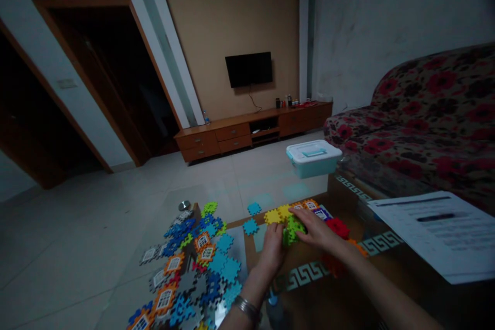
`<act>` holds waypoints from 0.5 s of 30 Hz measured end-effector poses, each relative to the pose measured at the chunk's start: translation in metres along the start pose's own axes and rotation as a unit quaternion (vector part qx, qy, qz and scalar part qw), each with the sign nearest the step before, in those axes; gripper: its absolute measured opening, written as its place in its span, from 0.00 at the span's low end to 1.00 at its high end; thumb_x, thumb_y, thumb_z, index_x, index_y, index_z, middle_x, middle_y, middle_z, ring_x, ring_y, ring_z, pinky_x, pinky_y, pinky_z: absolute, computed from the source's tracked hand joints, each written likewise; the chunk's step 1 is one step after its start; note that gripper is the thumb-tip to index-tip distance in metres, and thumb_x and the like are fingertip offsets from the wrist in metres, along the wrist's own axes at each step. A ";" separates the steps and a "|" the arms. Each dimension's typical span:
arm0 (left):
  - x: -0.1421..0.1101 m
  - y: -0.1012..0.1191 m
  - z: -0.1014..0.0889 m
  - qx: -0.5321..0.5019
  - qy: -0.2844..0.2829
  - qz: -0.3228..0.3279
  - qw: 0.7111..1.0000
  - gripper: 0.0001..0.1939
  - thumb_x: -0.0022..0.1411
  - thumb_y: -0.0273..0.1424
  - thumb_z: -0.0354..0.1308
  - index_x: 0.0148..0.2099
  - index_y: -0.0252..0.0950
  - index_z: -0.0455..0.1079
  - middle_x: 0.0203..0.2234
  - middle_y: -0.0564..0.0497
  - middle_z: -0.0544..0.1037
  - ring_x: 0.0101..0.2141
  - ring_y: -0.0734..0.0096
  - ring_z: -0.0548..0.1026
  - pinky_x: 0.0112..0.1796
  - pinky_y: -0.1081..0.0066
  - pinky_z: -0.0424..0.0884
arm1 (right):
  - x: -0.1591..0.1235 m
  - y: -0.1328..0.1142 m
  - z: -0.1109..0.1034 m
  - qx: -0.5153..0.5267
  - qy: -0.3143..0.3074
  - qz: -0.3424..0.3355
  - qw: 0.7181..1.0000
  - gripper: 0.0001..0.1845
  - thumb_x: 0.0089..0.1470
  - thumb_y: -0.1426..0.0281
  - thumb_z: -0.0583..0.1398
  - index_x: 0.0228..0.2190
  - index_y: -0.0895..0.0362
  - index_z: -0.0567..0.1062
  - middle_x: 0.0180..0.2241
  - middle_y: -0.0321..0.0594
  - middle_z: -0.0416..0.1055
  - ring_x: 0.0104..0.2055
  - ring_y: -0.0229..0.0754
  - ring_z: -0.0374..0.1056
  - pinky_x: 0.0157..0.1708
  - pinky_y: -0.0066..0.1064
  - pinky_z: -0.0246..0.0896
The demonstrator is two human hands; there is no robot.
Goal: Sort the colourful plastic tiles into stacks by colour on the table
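both hands grip the green pieces (295,228) over the glass table (266,260), the left hand (274,240) at their left edge, the right hand (315,228) at their right. yellow pieces (277,214) lie just beyond the hands. loose blue, orange and grey pieces (209,263) are spread to the left. a lidded box (314,159) stands beyond; printed sheets (436,232) lie at right.

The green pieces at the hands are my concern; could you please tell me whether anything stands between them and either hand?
Nothing visible does: the left hand and right hand both meet the green pieces. The yellow pieces lie just beyond.
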State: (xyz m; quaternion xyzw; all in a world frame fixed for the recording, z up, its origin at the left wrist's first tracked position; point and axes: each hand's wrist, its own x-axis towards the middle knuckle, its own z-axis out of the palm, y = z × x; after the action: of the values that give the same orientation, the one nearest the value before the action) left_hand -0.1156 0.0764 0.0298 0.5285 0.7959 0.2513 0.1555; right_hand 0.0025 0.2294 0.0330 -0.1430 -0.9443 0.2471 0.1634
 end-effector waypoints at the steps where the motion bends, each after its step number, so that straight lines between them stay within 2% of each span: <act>1: 0.000 0.000 0.001 0.013 0.006 -0.007 1.000 0.32 0.48 0.15 0.52 0.56 0.38 0.62 0.54 0.46 0.66 0.55 0.64 0.62 0.58 0.66 0.58 | -0.001 -0.001 0.000 -0.002 -0.004 -0.003 1.000 0.38 0.46 0.75 0.60 0.60 0.57 0.65 0.58 0.53 0.66 0.60 0.54 0.62 0.60 0.48 0.54; 5: -0.007 0.000 0.002 0.065 0.048 -0.046 0.996 0.30 0.53 0.20 0.53 0.58 0.38 0.61 0.55 0.45 0.65 0.56 0.59 0.60 0.57 0.63 0.57 | 0.001 -0.014 0.000 -0.004 -0.034 -0.023 0.999 0.38 0.46 0.77 0.59 0.60 0.56 0.64 0.56 0.51 0.68 0.59 0.53 0.62 0.59 0.46 0.55; 10: -0.026 -0.009 0.000 0.099 0.098 -0.080 0.987 0.32 0.49 0.14 0.47 0.58 0.36 0.61 0.53 0.44 0.66 0.57 0.61 0.60 0.57 0.64 0.55 | 0.002 -0.035 0.010 -0.025 -0.073 -0.054 0.996 0.35 0.46 0.79 0.58 0.57 0.55 0.67 0.53 0.49 0.69 0.56 0.51 0.62 0.56 0.43 0.56; 13: -0.033 -0.024 -0.015 0.136 0.140 -0.111 0.975 0.29 0.50 0.13 0.45 0.53 0.36 0.64 0.49 0.45 0.69 0.54 0.62 0.63 0.54 0.65 0.57 | 0.001 -0.040 0.020 -0.045 -0.074 -0.073 0.994 0.33 0.46 0.82 0.57 0.56 0.55 0.69 0.53 0.49 0.68 0.56 0.51 0.62 0.55 0.43 0.57; 15: -0.033 -0.037 -0.031 0.176 0.148 -0.147 0.962 0.25 0.52 0.14 0.45 0.50 0.36 0.66 0.48 0.45 0.70 0.53 0.61 0.64 0.53 0.65 0.58 | 0.000 -0.040 0.026 -0.060 -0.067 -0.074 0.993 0.31 0.47 0.82 0.55 0.54 0.56 0.70 0.52 0.50 0.68 0.56 0.52 0.61 0.55 0.44 0.57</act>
State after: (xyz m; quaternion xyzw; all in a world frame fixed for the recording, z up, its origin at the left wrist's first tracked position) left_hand -0.1465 0.0273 0.0341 0.3817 0.9106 0.1569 -0.0240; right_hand -0.0148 0.1853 0.0321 -0.0657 -0.9743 0.1863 0.1084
